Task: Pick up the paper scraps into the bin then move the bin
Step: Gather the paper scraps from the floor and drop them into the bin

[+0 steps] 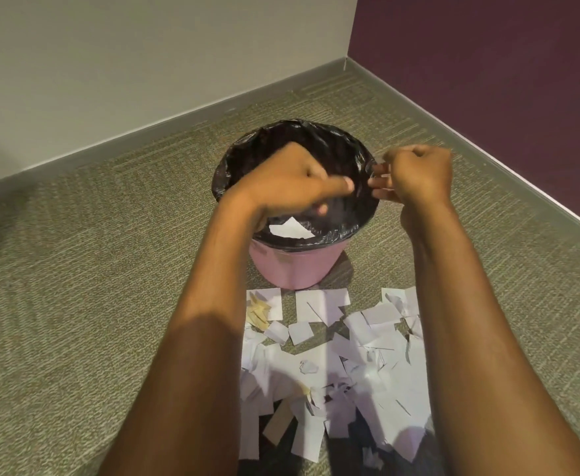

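Note:
A pink bin [292, 266] lined with a black bag [281, 139] stands on the carpet. My left hand [292, 183] hovers over its mouth with fingers loosely stretched and blurred, holding nothing that shows. My right hand [415, 176] is at the bin's right rim, its fingers curled, and no paper shows in them. One white scrap [290, 231] lies inside the bin. A pile of white paper scraps [350, 355], with a few tan pieces [259, 309], covers the floor just in front of the bin, between my forearms.
The bin sits near a room corner, with a beige wall [144, 63] behind it and a purple wall [487, 80] to the right. Grey baseboard [178, 121] runs along both. Green-grey carpet [76, 269] spreads to the left.

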`<state>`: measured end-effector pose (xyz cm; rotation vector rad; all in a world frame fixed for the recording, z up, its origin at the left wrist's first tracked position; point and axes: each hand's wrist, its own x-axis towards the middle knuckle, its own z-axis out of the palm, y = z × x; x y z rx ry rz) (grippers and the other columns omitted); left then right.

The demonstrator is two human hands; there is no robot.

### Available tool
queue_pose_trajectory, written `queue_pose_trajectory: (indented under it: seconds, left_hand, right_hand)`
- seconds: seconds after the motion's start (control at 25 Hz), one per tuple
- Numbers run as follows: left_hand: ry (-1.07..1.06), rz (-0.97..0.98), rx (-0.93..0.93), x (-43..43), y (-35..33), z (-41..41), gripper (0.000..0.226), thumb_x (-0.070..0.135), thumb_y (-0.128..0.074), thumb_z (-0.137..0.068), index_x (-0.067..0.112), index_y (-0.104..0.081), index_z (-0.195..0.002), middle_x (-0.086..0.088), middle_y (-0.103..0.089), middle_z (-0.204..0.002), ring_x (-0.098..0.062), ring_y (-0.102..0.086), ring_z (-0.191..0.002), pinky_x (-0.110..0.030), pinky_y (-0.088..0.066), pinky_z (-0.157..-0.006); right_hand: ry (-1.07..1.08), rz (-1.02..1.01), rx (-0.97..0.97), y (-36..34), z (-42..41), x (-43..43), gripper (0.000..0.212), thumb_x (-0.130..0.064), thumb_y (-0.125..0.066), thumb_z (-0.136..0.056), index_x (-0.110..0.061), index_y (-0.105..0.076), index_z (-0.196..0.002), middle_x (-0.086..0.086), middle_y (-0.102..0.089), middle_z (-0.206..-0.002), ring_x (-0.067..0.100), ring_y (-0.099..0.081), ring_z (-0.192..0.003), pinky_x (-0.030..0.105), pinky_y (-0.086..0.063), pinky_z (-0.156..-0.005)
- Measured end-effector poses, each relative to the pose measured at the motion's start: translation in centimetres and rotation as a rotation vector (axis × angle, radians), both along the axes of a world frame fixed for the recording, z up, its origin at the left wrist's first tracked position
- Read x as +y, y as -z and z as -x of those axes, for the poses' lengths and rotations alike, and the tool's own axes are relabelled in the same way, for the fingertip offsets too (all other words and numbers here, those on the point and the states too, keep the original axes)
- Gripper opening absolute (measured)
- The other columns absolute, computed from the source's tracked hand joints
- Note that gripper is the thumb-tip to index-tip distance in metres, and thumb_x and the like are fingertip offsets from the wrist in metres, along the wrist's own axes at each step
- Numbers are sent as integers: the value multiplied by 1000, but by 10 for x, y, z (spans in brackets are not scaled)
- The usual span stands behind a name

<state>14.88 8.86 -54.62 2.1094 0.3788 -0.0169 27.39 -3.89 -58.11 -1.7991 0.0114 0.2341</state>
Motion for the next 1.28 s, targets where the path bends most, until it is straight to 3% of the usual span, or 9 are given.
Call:
queue_pose_trajectory:
  seconds: [0.12, 0.28, 0.4, 0.48, 0.56, 0.72, 0.92, 1.16, 1.28]
  left_hand:
    - [492, 241, 433, -28, 13, -4, 38, 35, -66, -88, -3, -71, -83, -7, -69, -67, -11, -54, -46, -20, -42, -43]
    - [512, 295, 735, -68, 109, -24, 34, 21, -64, -91, -10, -65, -105, -19, -68, -91, -24, -65, -64, -32, -59, -58]
    - [242, 222, 618, -89, 183, -22, 30, 10, -66, -87, -9, -64, -110, -18, -65, -88, -28, -63, -74, -34, -56, -65]
    - [105, 70, 545, -99, 220, -13, 42, 17, -73, -80, 0, -62, -116, -16, -66, -104, -29, -64, -94, -34, -51, -77]
    - [75, -38, 530, -110, 248, -2, 63, 32, -78, -72, 8, -54, -125, -13, -58, -125, -29, -57, -113, -36, -48, -92]
    - [165, -310, 547, -134, 279, 12, 86, 50, -74, -71, 15, -37, -139, -13, -44, -132, -33, -42, -124, -44, -39, -100]
    - [157, -462, 437, -153, 300, 16, 71, 41, -74, -77, 11, -41, -132, -15, -44, -129, -34, -45, -119, -43, -42, -96]
    - [92, -289, 345, -162, 320, 25, 61, 9, -66, -84, 15, -34, -135, -15, -43, -130, -34, -48, -121, -44, -46, -98]
    - [72, -293, 299, -161, 321, 23, 74, 6, -70, -80, 21, -28, -139, -15, -40, -124, -35, -54, -108, -45, -50, -91]
  right_hand:
    - [138, 105, 7, 33, -17, -25, 11, 1, -51, -87, 0, -61, -86, 8, -61, -78, 20, -59, -62, 26, -46, -46]
    - [43, 494, 118, 113, -17, -55, 8, -9, -63, -83, -8, -57, -78, 10, -53, -74, 21, -51, -66, 29, -38, -52]
    - [-31, 737, 257, 177, 4, -86, 15, -15, -67, -74, -3, -62, -81, 16, -62, -83, 29, -63, -77, 35, -51, -70]
    - [-52, 817, 379, 213, 18, -108, 33, -20, -66, -71, -2, -66, -100, 21, -68, -100, 37, -69, -95, 48, -56, -85]
    - [-153, 896, 464, 236, 33, -121, 42, -22, -69, -77, -5, -61, -115, 19, -67, -113, 35, -65, -109, 45, -53, -93]
    - [-193, 942, 525, 253, 51, -124, 60, -49, -80, -56, -16, -63, -103, 10, -70, -104, 28, -68, -100, 41, -57, -88]
    - [-81, 873, 478, 257, 48, -126, 63, -55, -77, -68, -6, -68, -106, 13, -72, -106, 31, -68, -101, 42, -56, -88]
    - [-59, 754, 508, 258, 42, -123, 38, -16, -70, -83, -1, -61, -117, 17, -65, -112, 33, -64, -106, 31, -49, -77]
    - [-88, 647, 547, 254, 39, -125, 19, -1, -59, -91, -6, -53, -109, 16, -57, -104, 27, -61, -79, 20, -48, -51]
